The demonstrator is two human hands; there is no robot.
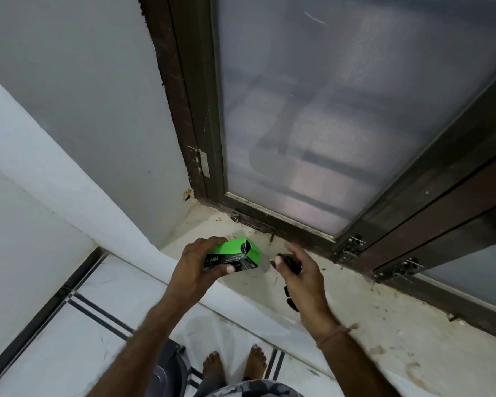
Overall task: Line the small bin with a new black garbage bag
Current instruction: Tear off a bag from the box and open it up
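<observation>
Right now, a left hand (pixel 195 267) grips a green box (pixel 235 255) at the dirty window ledge (pixel 384 325). Its fingers wrap over the top of the box and its thumb presses on the near side. I cannot tell if the box touches the ledge. The right end of the box is open.

Just to the right of the box, the right hand (pixel 301 276) curls round a black roll of bags (pixel 294 265). The thumb sits on the roll, very close to the open end of the box. A bit of black pokes out under the hand.

Behind the box is a window (pixel 327 110) with foggy glass and a brown frame. Far below the box, two bare feet (pixel 212 368) stand on the white floor (pixel 69 339). Left of the feet, under the left arm, is a grey round thing (pixel 169 365). I cannot tell if it is the bin.
</observation>
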